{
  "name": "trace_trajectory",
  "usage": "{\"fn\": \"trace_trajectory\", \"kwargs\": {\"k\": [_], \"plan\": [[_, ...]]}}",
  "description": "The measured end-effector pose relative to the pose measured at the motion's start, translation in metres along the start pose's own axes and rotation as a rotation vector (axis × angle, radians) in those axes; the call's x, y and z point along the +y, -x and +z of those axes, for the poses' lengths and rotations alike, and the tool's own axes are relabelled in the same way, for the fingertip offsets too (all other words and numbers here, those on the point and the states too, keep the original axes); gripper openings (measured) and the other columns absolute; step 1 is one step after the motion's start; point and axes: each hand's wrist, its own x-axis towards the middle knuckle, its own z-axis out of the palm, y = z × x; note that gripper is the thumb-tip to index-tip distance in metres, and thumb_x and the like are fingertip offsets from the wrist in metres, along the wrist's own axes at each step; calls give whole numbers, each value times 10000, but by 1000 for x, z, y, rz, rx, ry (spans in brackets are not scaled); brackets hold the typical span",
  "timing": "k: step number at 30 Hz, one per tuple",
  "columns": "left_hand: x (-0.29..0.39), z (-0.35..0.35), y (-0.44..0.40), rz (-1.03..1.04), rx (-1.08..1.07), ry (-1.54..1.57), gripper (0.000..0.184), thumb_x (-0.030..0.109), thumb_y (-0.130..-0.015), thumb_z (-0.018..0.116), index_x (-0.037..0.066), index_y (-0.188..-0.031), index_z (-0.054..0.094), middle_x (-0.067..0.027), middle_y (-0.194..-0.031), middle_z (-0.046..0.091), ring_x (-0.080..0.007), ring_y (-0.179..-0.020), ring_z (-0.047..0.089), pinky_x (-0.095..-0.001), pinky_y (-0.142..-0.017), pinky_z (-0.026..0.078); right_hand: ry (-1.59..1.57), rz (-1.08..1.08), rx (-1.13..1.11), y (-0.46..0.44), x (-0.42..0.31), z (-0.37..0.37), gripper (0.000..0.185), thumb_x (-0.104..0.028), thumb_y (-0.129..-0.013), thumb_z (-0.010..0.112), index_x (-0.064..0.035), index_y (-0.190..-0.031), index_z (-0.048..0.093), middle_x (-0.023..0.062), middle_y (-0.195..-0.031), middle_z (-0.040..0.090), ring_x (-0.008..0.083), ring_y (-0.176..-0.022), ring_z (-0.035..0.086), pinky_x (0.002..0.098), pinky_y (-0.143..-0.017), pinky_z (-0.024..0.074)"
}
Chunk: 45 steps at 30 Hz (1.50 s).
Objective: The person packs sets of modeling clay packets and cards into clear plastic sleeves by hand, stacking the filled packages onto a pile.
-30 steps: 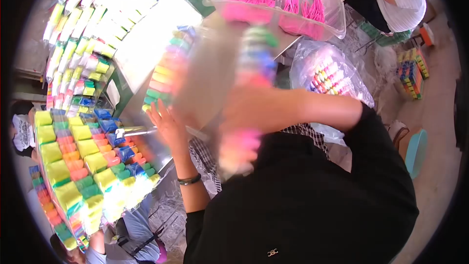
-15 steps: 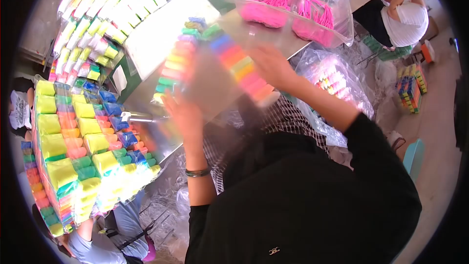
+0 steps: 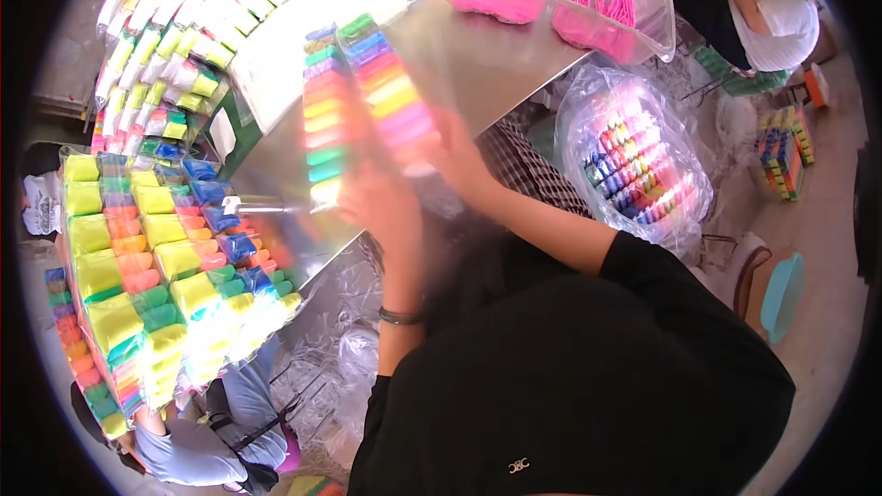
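Two long strips of small coloured packs stand side by side over the metal tabletop, their far ends close together. The left strip (image 3: pixel 323 119) runs from blue and green down to yellow. Beside its near end is my left hand (image 3: pixel 384 207), smeared by motion, so its finger grip is unclear. The right strip (image 3: pixel 390 92) runs from green and blue through orange and yellow to pink. My right hand (image 3: pixel 459 154) is closed about the near right side of that strip, its fingers partly blurred. A dark bracelet (image 3: pixel 401 317) circles my left wrist.
Stacks of wrapped colourful packs (image 3: pixel 101 234) rise at the left, with more bagged rows (image 3: pixel 152 64) behind. A clear bin (image 3: pixel 602 32) of pink strings stands at the back. A plastic bag of coloured pieces (image 3: pixel 634 165) lies right. Other people (image 3: pixel 776 23) sit nearby.
The right strip has swung left and now stands nearly alongside the left one. My right hand has moved left and down with it; my left hand has shifted a little right.
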Motion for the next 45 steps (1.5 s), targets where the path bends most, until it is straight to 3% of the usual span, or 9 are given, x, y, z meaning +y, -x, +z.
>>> {"fn": "trace_trajectory", "kwargs": {"k": [7,15,19,21,24,30,32,41,45], "plan": [[-11,8,-6,64,31,517,99,35,-790,619,33,-862,552,-83,-596,557,-210,-507,555,-344,-500,449,481,-421,-192,-6,-4,-19,660,-191,-708,730,42,-1210,371,222,-1166,440,372,-1113,446,427,-967,377],[-18,16,-11,171,184,312,120,30,-810,586,30,-902,508,-94,-609,540,-232,-509,550,-363,-484,439,779,-355,-226,-26,15,-6,402,-302,-740,696,16,-910,517,184,-891,569,355,-900,522,408,-786,420],[-30,6,-10,136,109,155,105,28,-816,574,41,-888,500,-104,-624,558,-239,-516,562,-370,-483,439,492,-423,-849,-60,36,-22,288,-255,-757,663,-10,-867,558,159,-819,594,313,-806,581,403,-690,467],[-33,8,-7,164,12,120,93,38,-832,554,49,-903,496,-126,-646,578,-282,-540,585,-397,-496,448,673,-680,-662,-59,26,-16,183,-235,-791,614,-56,-827,614,117,-786,611,281,-806,601,382,-680,482],[-27,11,-10,264,8,129,99,67,-869,520,47,-961,490,-176,-729,611,-378,-635,605,-449,-545,468,1310,-193,-695,-52,-25,31,267,-321,-844,531,-112,-817,695,87,-800,667,272,-772,657,399,-646,513],[-133,-15,-10,369,-252,347,196,95,-899,535,9,-1074,520,-177,-956,606,-299,-847,607,-357,-736,481,1144,-387,-626,-67,7,10,323,-344,-851,523,-62,-770,660,104,-786,656,324,-722,653,431,-620,506],[-153,-44,-17,198,-353,418,178,100,-902,536,-2,-1047,526,-125,-921,598,-235,-839,582,-325,-757,461,946,-899,-517,-75,10,-25,254,-289,-852,526,-49,-794,585,123,-819,600,334,-698,634,454,-580,496],[-59,-14,-92,414,-409,-72,744,259,-812,614,9,-1422,269,-166,-1496,244,-345,-1381,214,-493,-1118,148,1085,-193,-695,-91,-11,-56,188,-186,-877,463,-73,-1026,475,164,-832,576,382,-717,602,477,-647,485],[-43,4,-94,424,-350,-88,769,295,-800,622,-17,-1412,275,-156,-1487,265,-338,-1376,226,-487,-1117,153,1089,-630,-574,-167,-95,-93,149,-213,-870,492,-105,-949,558,142,-788,588,365,-758,599,469,-674,465]]}}
